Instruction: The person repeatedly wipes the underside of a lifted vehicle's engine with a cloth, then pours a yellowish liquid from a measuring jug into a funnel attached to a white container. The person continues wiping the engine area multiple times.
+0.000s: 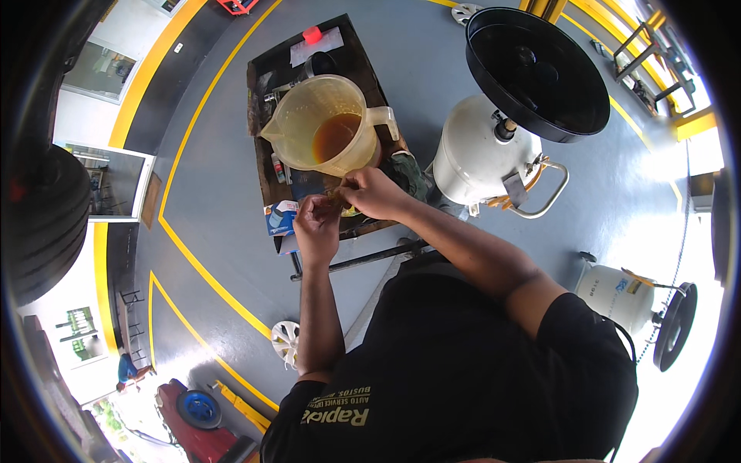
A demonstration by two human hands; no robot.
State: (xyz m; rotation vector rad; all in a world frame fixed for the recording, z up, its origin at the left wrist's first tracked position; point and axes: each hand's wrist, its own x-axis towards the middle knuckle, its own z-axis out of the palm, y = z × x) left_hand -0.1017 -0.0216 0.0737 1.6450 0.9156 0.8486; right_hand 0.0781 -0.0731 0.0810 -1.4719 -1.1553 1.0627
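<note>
Both of my hands meet over the near end of a dark tool cart (270,58). My left hand (315,221) has its fingers pinched together, touching the fingertips of my right hand (373,193). Something small and yellowish sits between them, too small and covered to name. Just beyond stands a translucent measuring jug (293,116) with amber-brown liquid (337,137) in the bottom, its handle to the right and spout to the left. Beside my left hand lies a blue and white box (281,219). A dark green cloth (409,176) rests right of my right hand.
At the cart's far end a red cap (312,35) sits on white paper (328,46). To the right stands a white drain tank (465,158) under a wide black pan (532,85). Another white tank (617,297) is behind on the right. A tyre (46,224) hangs at left.
</note>
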